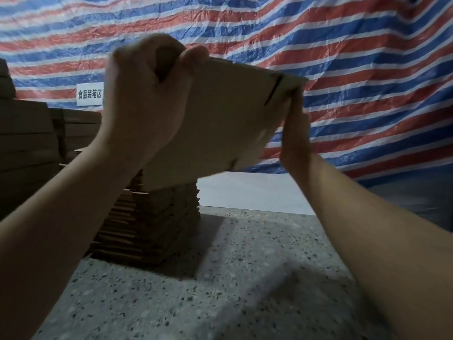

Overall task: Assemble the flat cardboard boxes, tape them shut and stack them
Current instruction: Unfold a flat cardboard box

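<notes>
Both forearms up; my left hand [144,99] grips the flat box [220,123], right hand [294,133] presses its edge, fingers straight. Blurred; one-sided grip could slip.

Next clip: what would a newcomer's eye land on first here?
The cardboard box held up mid-frame, the left hand gripping its left edge, the right hand against its right edge. Behind it hangs a red, white and blue striped tarp. Below sits a stack of flat boxes on the speckled floor.
</notes>
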A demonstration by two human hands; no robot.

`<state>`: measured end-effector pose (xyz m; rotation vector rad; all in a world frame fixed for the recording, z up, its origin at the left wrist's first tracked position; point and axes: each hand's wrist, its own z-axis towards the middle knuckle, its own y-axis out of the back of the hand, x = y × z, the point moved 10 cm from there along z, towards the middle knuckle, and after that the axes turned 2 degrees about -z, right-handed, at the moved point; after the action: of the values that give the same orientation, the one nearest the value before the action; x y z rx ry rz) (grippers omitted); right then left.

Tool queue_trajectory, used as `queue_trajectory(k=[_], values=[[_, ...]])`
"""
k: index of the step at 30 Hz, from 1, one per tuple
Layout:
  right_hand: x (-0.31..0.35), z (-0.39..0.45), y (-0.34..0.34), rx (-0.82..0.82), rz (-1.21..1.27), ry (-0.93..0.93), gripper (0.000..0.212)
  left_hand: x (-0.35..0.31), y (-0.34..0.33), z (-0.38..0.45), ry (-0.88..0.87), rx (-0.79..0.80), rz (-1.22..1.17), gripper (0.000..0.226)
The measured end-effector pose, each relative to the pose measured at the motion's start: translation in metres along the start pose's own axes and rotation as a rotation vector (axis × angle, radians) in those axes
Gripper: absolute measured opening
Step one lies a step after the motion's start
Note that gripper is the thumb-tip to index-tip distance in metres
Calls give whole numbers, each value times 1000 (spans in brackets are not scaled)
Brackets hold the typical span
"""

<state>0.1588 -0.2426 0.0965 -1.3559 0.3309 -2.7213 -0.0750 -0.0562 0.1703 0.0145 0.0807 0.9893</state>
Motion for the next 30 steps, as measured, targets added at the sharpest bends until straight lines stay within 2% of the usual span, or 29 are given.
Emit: queue_trajectory(k=[2,4,7,9,12,15,20,23,27,30], values=[[12,0,28,-41,-59,-7,48,16,-14,-2,138,63,-193,29],[22,-5,58,-106,-151,4,46,43,-35,-17,357,109,-397,33],[25,-20,89,-153,-284,-1,47,75,-74,-54,632,200,-496,29],[9,-33,102,-140,-297,-92,46,91,-98,-85,789,261,-556,27],[-25,-53,126,-161,-320,-236,33,101,-124,-131,983,317,-653,25],[-50,-70,145,-165,-340,-312,20,102,-137,-162,1061,338,-698,22],[-87,-98,157,-158,-416,-392,26,112,-151,-217,1226,314,-610,21],[-102,-110,157,-210,-352,-451,30,118,-151,-233,1292,269,-601,20],[-101,-106,159,-239,-351,-417,31,125,-157,-224,1242,421,-580,24],[-100,-105,162,-245,-356,-409,33,130,-162,-218,1255,501,-615,16]])
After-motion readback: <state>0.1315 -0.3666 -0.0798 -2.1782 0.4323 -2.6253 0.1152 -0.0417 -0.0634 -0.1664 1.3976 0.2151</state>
